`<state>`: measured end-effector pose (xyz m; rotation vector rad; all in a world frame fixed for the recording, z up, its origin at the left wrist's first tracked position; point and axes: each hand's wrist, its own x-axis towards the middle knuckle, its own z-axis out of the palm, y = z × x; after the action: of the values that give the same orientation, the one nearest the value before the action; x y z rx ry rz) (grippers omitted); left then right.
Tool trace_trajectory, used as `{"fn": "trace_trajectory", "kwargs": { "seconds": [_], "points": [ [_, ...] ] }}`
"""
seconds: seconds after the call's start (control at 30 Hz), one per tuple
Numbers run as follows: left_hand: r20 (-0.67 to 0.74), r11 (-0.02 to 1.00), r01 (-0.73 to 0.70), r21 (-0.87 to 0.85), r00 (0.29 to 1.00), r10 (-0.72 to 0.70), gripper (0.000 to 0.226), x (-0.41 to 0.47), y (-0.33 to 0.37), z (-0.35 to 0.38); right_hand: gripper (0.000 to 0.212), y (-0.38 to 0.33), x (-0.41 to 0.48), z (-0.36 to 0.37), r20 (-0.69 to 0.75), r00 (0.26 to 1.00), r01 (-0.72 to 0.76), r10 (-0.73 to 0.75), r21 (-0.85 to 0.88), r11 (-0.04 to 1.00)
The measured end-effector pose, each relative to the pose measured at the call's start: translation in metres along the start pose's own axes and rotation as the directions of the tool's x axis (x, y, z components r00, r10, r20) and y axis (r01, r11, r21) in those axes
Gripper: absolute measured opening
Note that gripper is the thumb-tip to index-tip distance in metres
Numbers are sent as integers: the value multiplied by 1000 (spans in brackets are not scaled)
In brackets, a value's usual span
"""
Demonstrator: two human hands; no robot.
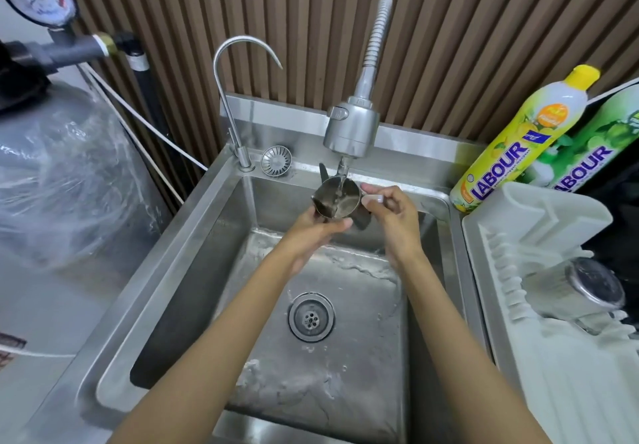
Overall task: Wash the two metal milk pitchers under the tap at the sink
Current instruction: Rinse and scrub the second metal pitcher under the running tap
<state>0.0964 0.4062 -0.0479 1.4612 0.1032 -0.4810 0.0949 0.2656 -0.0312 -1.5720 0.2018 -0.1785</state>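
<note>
Under the tap point(349, 131), both hands' fingers grip one pitcher point(337, 201), left hand point(320, 229) underneath, right hand point(394, 215) on its handle, clear of the sink point(173, 271) walls.

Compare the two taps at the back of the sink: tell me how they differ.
The gooseneck tap is a thin, smooth tube curving over in a hook; the spray tap has a ribbed flexible neck ending in a wide head. The spray tap is running, its water falling into the milk pitcher held by the left hand and right hand; the gooseneck tap shows no water. Both are silver metal.
</note>
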Motion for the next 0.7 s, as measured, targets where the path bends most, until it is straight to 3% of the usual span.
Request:
{"fn": "trace_trajectory", "kwargs": {
  "seconds": [0.1,0.23,0.4,0.57,0.7],
  "points": [
    [-103,973,-174,150,976,190,67,-6,2,6,22,2,-12,-3,100,995,-50,29,220,974],
    [-180,888,-393,238,881,438,69,-14,-1,6,21,-4,-22,-1,206,978,-53,-15,322,945],
    [-205,803,-469,368,801,562,93,-20,14,3,23,-9,-25,4,191,981,-50,-37,435,899],
    [-178,685,-531,498,711,680,90,-26,22,2,21,-14,-29,2,141,990,-36,-19,378,925],
    [-182,698,-480,531,740,647,90,-37,21,4,15,-22,-35,-4,52,999,-15,5,211,977]
  ]
}}
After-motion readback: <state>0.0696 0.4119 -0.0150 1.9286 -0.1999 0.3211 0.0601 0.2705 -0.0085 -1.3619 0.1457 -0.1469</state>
